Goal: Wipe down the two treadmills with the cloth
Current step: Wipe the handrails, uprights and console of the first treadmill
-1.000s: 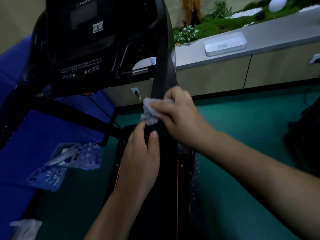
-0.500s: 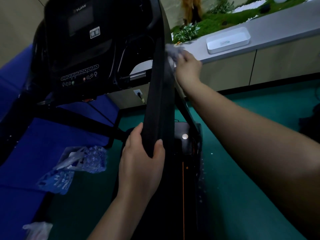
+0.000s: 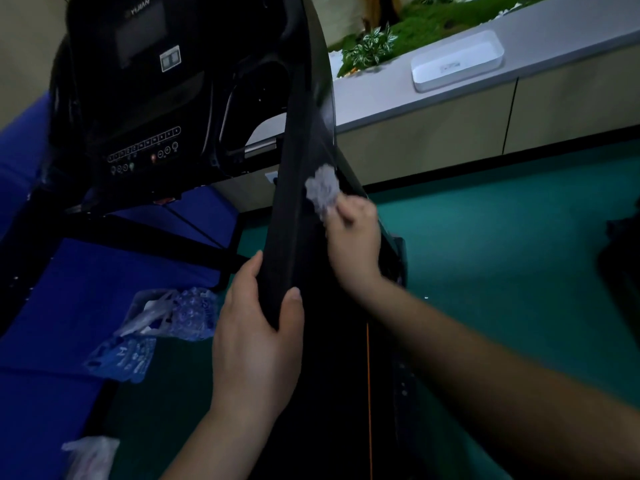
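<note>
Wiping is happening along the sloping black upright (image 3: 294, 188) of the treadmill (image 3: 145, 109), below the console. The right hand (image 3: 353, 237) is pinching the pale crumpled cloth (image 3: 322, 188) at its fingertips, fingers curled around a fold, and is pressing the cloth against the right face of the upright, about midway up. The left hand (image 3: 256, 337) is gripping the same upright lower down, thumb on one side and fingers wrapped around the other, and seems to be steadying the post. To do this step well, the cloth probably needs flattening so that more of it is meeting the surface, with long overlapping passes running the whole length of the post and around its edges. The spot under the steadying hand is likely being missed, so shifting that grip is worth doing. A second treadmill is not showing here
</note>
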Motion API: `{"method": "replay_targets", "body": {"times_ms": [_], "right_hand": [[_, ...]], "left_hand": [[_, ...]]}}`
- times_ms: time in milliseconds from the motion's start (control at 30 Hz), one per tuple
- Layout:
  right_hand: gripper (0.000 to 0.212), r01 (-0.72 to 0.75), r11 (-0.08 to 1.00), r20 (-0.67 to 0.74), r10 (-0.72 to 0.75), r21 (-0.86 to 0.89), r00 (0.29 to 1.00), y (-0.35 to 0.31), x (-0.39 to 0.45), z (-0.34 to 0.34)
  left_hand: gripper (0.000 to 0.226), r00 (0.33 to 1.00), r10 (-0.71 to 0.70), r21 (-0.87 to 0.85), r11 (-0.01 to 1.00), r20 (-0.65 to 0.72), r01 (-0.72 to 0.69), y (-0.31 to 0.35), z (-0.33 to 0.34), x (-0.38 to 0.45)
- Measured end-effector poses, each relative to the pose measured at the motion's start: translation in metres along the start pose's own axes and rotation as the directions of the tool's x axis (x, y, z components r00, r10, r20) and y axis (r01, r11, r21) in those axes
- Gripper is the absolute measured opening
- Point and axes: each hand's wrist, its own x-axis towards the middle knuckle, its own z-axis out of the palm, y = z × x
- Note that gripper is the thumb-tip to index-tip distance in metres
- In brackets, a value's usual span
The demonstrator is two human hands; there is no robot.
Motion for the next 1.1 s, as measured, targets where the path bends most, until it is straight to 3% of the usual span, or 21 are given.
{"method": "replay_targets", "body": {"times_ms": [67,167,267,433,500,567,600,667,867,1000,1100], "right_hand": [[0.013,0.024,1.0,0.06,-0.024,0.0,0.998,0.004,0.049,0.009],[0.03,-0.086,0.996,0.061,0.085,0.02,0.995,0.004,0.091,0.011],[0.021,-0.067,0.997,-0.034,0.065,-0.039,0.997,-0.011,0.046,0.0],[0.014,0.001,1.0,0.03,-0.001,0.002,1.0,-0.006,-0.063,-0.012],[0.019,-0.065,0.996,0.06,0.061,0.059,0.996,-0.01,-0.031,-0.007],[0.034,-0.008,1.0,0.09,0.009,-0.009,0.996,-0.013,0.018,0.003],[0.028,-0.007,1.0,0.099,0.007,0.004,0.995,-0.011,0.043,0.009],[0.019,-0.043,0.997,0.122,0.035,0.06,0.992,-0.01,0.085,0.022],[0.031,-0.237,0.942,0.176,0.198,0.239,0.964,-0.005,0.145,0.037],[0.033,-0.379,0.882,0.174,0.342,0.28,0.923,0.017,0.116,0.04],[0.031,-0.415,0.848,0.21,0.363,0.329,0.908,0.028,0.067,0.022]], "left_hand": [[0.054,1.0,0.007,-0.009,1.0,0.006,-0.007,0.0,-0.001,-0.001],[0.056,1.0,0.009,-0.016,1.0,0.007,-0.009,-0.001,-0.002,-0.002],[0.057,1.0,0.014,0.0,1.0,0.002,-0.014,-0.001,-0.002,-0.003],[0.062,1.0,0.012,0.036,0.999,-0.022,-0.011,0.003,0.0,-0.002],[0.061,1.0,0.008,0.042,0.999,-0.016,-0.007,0.004,0.001,-0.001],[0.058,1.0,-0.001,0.043,0.999,-0.008,0.002,0.005,0.001,-0.002],[0.057,1.0,-0.005,0.038,0.999,-0.005,0.005,0.005,0.001,-0.002],[0.059,1.0,-0.008,0.031,0.999,-0.007,0.008,0.005,0.0,-0.002],[0.062,1.0,-0.008,0.026,1.0,-0.005,0.008,0.002,0.0,0.0],[0.061,1.0,0.005,0.019,1.0,-0.016,-0.004,0.0,0.0,0.0],[0.057,1.0,0.012,0.011,1.0,-0.017,-0.011,-0.001,0.001,-0.001]]}}
